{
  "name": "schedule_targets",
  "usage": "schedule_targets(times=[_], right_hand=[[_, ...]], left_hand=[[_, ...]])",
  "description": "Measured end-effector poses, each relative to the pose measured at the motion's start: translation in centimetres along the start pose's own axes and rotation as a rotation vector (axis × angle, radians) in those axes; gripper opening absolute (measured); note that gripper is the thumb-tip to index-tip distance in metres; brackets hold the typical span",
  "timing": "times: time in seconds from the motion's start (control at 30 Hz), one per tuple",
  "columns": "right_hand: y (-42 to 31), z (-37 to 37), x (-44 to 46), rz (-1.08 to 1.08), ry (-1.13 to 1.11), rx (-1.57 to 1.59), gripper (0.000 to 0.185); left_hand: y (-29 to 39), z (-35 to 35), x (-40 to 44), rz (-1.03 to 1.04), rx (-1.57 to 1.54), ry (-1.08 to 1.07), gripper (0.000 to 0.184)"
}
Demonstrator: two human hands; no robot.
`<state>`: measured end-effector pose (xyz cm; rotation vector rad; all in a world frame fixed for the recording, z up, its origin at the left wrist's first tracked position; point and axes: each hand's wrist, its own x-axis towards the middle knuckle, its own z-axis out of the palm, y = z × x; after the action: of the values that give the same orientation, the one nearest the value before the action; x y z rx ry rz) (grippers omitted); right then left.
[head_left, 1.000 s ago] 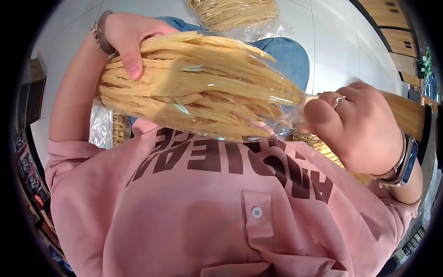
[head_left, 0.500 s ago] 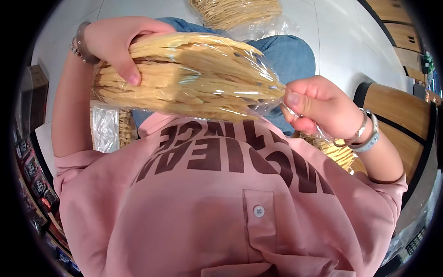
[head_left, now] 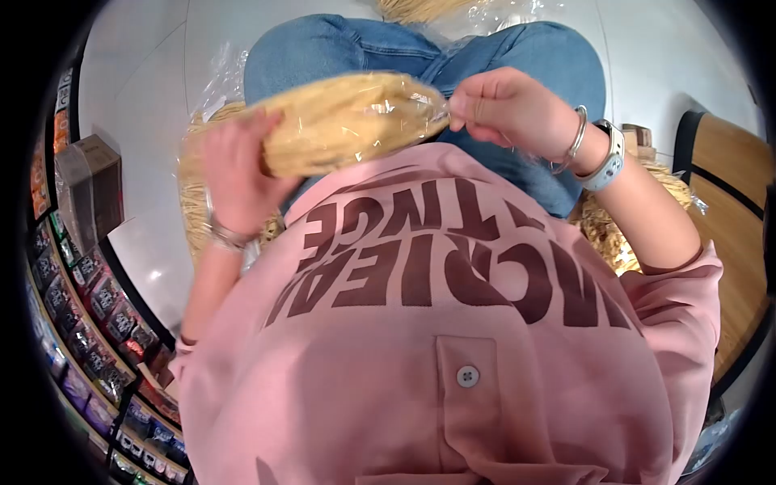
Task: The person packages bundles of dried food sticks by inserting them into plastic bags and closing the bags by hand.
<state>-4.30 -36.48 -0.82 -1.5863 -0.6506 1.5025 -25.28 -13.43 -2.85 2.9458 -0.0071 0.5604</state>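
A clear plastic bag of yellowish dried strips (head_left: 347, 117) lies crosswise over my lap, its gathered end to the right. My right hand (head_left: 517, 113) is closed, pinching that gathered end between thumb and fingers. At the bag's left end is my left hand (head_left: 242, 174), its back toward me and its fingers over the bag. Motion smears those fingers, so how firmly they grip does not show.
More bagged strips lie by my left side (head_left: 194, 202), by my right hip (head_left: 610, 234) and on the floor ahead (head_left: 420, 10). A cardboard box (head_left: 90, 190) stands at left, beside shelves of packaged goods (head_left: 97, 299). A wooden cabinet (head_left: 727, 234) is at right.
My left hand has turned from over the bag's top to its near side, and the bag has rolled and tilted. My right hand still pinches the end, now a little higher in view.
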Motion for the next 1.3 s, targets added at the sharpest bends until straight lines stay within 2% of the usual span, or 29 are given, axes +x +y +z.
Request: schedule_targets(times=[0.03,0.07,0.2,0.23,0.27,0.33,0.4,0.43,0.47,0.57,0.67,0.77,0.8,0.93,1.0,1.1,1.2,1.3], right_hand=[[0.3,0.5,0.2,-0.052,0.003,-0.156,0.025],[0.9,-0.3,0.0,-0.156,0.009,-0.376,0.022],[0.5,0.3,-1.4,-0.364,0.1,-0.792,0.022],[0.3,0.2,-1.5,-0.4,0.088,-0.827,0.022],[0.1,0.1,-1.5,-0.438,0.079,-0.865,0.021],[-0.1,0.0,-1.5,-0.5,0.057,-0.921,0.02],[-0.1,-0.3,-1.4,-0.544,0.029,-0.957,0.019],[-0.3,-0.3,-1.5,-0.564,0.031,-0.96,0.017],[-0.6,-0.2,-1.6,-0.582,0.033,-0.963,0.016],[-1.1,0.1,-2.1,-0.595,0.058,-1.073,0.011],[-1.2,0.1,-3.3,-0.573,0.05,-1.207,0.011],[-0.6,0.4,-4.5,-0.526,0.045,-1.186,0.011],[-0.4,0.5,-4.7,-0.512,0.046,-1.158,0.01],[-1.0,0.5,-5.6,-0.383,0.002,-1.028,0.015],[-1.2,0.5,-5.8,-0.317,-0.064,-0.91,0.019],[0.0,0.0,-4.9,-0.29,-0.145,-0.392,0.027],[-2.9,-2.3,-3.0,0.221,-0.173,-0.104,0.027],[-3.1,-2.9,-1.9,0.218,-0.126,0.128,0.032]], left_hand=[[1.0,0.7,-2.0,-0.05,0.014,0.071,0.044],[2.0,-0.2,-2.1,-0.048,-0.029,0.051,0.04],[2.3,-2.9,-2.9,-0.001,-0.237,-0.076,0.029],[1.9,-3.7,-2.2,0.024,-0.296,-0.123,0.027],[1.4,-3.8,-1.0,-0.002,-0.345,-0.077,0.023],[0.8,-3.9,2.9,-0.162,-0.591,-0.128,0.029],[0.7,-2.6,6.9,-0.201,-0.819,-0.307,0.04],[0.6,-2.2,9.0,-0.165,-0.892,-0.531,0.051],[-0.2,-0.5,10.8,-0.132,-0.925,-0.738,0.071],[-0.8,5.0,12.5,-0.241,-1.483,-1.316,0.084],[1.6,5.6,11.7,-0.048,-1.504,-1.469,0.083],[3.9,3.5,11.2,-0.127,-1.36,-1.485,0.074],[4.7,2.3,11.1,-0.109,-1.275,-1.365,0.065],[6.1,-0.5,10.1,-0.105,-1.014,-1.081,0.067],[6.6,-1.4,9.1,-0.035,-0.885,-0.935,0.067],[6.9,-2.1,9.0,-0.032,-0.773,-0.814,0.068],[6.6,-1.7,9.3,-0.099,-0.705,-0.659,0.066],[7.5,-2.3,9.5,-0.14,-0.46,-0.505,0.065]])
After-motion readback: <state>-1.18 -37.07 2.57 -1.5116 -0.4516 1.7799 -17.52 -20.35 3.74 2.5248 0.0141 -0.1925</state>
